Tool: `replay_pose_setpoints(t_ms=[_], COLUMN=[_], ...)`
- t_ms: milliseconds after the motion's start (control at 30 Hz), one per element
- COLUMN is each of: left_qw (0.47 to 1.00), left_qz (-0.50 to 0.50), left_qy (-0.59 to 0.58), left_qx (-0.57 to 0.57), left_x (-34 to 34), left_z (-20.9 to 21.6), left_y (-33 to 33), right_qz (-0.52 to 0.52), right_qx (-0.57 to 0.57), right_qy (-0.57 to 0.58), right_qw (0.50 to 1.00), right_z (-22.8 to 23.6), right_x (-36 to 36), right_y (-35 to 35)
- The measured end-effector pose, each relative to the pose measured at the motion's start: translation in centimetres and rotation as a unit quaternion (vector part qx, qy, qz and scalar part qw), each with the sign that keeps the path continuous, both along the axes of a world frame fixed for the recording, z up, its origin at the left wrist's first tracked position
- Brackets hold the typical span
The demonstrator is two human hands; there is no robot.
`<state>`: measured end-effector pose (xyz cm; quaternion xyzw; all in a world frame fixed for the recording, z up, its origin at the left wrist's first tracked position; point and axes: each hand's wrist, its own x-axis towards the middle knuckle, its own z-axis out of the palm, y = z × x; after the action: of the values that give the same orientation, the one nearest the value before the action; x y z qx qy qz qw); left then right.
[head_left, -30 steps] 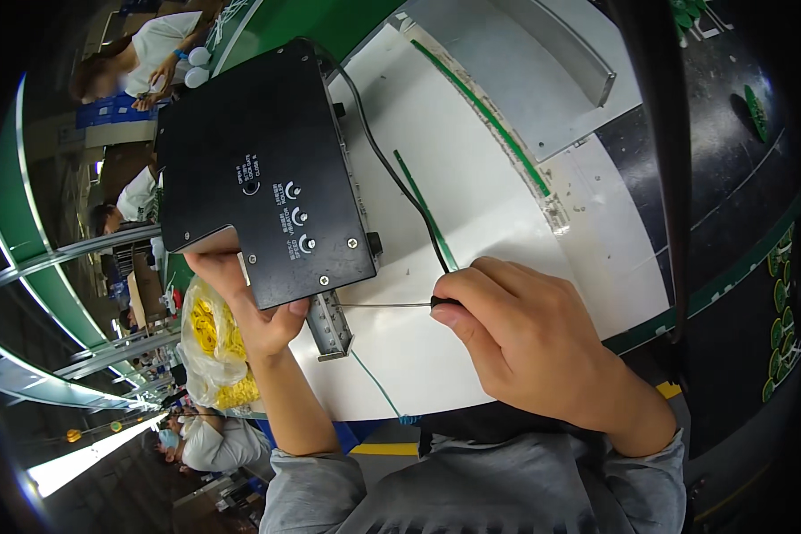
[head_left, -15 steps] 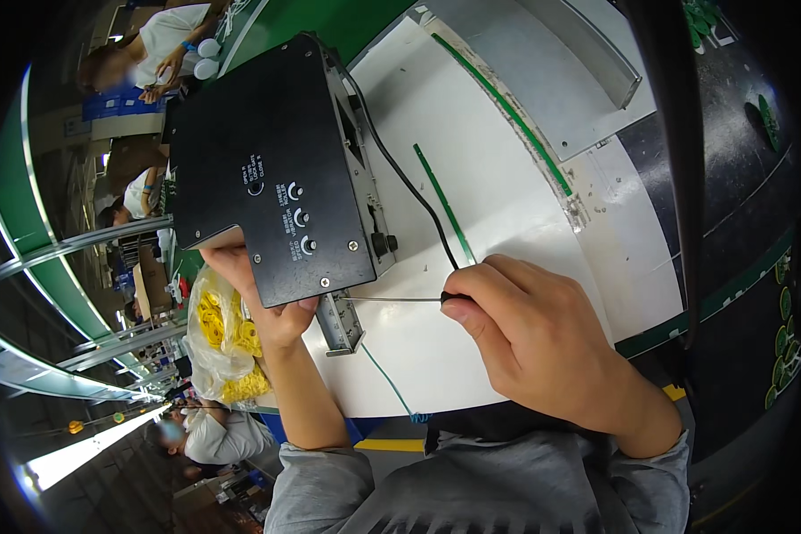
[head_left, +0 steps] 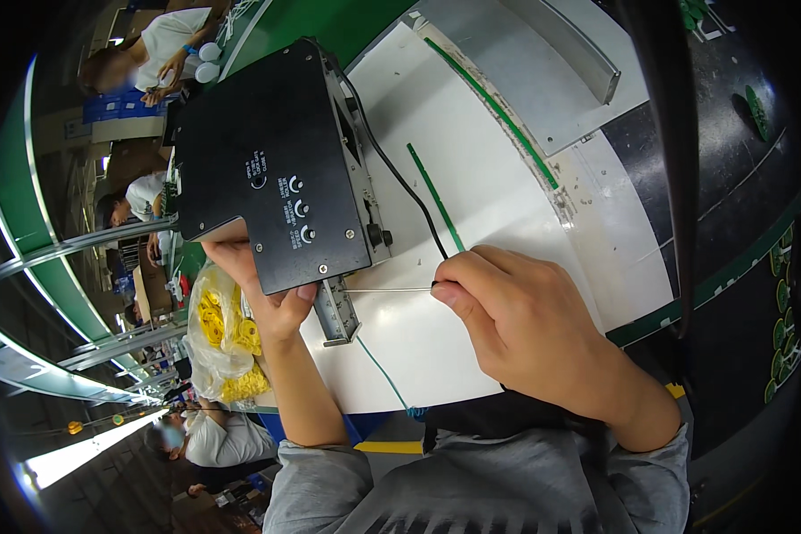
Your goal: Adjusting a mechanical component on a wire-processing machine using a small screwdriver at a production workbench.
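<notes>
A black metal control box (head_left: 249,111) with several knobs and corner screws sits tilted on the white table. My left hand (head_left: 280,311) is closed around its lower edge, with the thumb beside a metal rail (head_left: 338,313) that sticks out toward me. Most of the left fingers are hidden under the box. My right hand (head_left: 529,325) grips a screwdriver (head_left: 387,289) whose handle is mostly covered by the fingers. Its thin shaft lies level, pointing left, and its tip is at the rail's upper end by the box.
A black cable (head_left: 392,165) runs from the box toward my right hand. Green strips (head_left: 432,191) lie on the white table (head_left: 498,214). A metal sheet (head_left: 543,80) is at the far right. A clear bag of yellow parts (head_left: 214,320) stands left. People sit farther left.
My right hand and the screwdriver have shifted slightly left and up. The box and rail have moved only a little; the left hand keeps its hold.
</notes>
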<state>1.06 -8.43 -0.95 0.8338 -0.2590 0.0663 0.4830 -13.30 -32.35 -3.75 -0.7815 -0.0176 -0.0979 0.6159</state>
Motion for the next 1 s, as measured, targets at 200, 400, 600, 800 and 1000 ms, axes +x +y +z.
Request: replay_pose_setpoints(t_ms=[200,400,600,800,1000], left_qw=[1.000,0.998,0.997,0.998,0.997], left_qz=[-0.020,-0.046,-0.057,-0.065,-0.068], left_qy=[-0.001,0.031,0.025,-0.011,0.009], left_qx=[-0.020,-0.032,-0.040,-0.017,-0.032], left_x=[-1.7,-4.9,-8.1,-9.9,-9.2], left_z=[1.4,4.9,9.2,11.4,9.7], left_y=[-0.3,-0.2,-0.5,-2.4,-2.9], right_qz=[-0.030,-0.029,-0.034,-0.019,-0.031], right_qx=[0.005,0.017,0.004,0.014,0.026], right_qy=[-0.034,-0.044,-0.060,-0.045,-0.030], right_qw=[0.999,0.998,0.998,0.999,0.999], right_z=[0.6,3.3,7.6,10.0,9.4], right_x=[-1.7,-5.0,-8.7,-10.6,-10.4], right_y=[0.3,0.3,-0.1,-1.7,-3.2])
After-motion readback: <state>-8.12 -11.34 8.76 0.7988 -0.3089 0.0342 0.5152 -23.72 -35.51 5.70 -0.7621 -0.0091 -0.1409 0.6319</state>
